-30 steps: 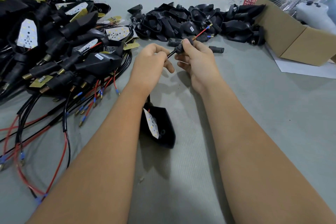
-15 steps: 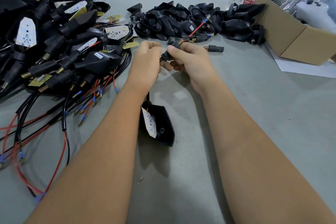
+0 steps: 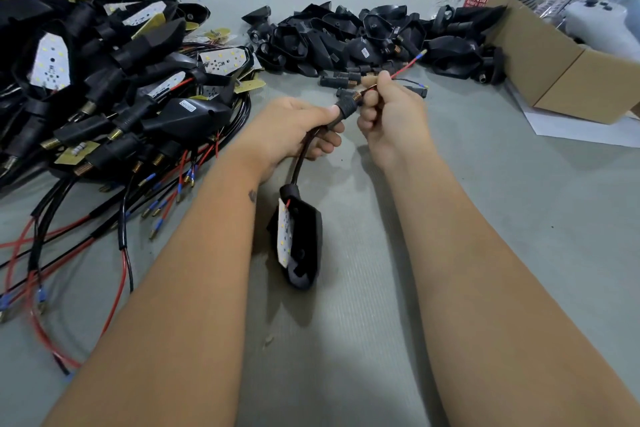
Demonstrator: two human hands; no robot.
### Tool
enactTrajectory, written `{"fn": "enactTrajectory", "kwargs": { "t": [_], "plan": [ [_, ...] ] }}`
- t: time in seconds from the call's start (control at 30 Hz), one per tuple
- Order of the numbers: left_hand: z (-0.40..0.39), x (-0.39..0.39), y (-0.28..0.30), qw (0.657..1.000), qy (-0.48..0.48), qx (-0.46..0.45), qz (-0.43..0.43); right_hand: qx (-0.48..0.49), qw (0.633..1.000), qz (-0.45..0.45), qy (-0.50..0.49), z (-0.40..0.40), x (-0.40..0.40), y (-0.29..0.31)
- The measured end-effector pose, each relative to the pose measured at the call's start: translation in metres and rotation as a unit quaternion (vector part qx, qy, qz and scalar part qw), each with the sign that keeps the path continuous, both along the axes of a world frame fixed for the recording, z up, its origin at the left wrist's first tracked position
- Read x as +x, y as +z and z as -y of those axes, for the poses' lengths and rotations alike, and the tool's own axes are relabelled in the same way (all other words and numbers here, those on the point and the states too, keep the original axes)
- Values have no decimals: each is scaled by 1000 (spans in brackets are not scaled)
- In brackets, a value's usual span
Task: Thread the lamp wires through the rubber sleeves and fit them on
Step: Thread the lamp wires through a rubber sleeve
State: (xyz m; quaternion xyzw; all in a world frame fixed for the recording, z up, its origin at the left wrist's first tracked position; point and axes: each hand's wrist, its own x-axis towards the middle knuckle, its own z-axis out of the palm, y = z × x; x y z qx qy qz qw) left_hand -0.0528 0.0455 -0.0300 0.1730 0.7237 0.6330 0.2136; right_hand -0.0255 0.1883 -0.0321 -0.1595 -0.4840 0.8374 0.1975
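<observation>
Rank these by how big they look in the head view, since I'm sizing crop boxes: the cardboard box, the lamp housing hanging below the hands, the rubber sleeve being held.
1. cardboard box, partly cut off by the frame edge
2. lamp housing, though it hangs nearer the camera
3. rubber sleeve, partly covered by the left hand

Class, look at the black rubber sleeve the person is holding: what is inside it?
A red wire leaves the rubber sleeve by the right hand; black cable hangs below the left hand. The run inside is hidden.
</observation>
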Motion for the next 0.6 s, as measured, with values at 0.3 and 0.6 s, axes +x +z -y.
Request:
{"fn": "enactTrajectory", "kwargs": {
  "t": [0.3,0.6],
  "plan": [
    [15,-4,7,999,-33,1,34,-67,985,-114,-109,-1,-2,3],
    [23,-2,8,991,-33,54,115,-79,968,-141,-190,-12,-8,0]
  ]
}}
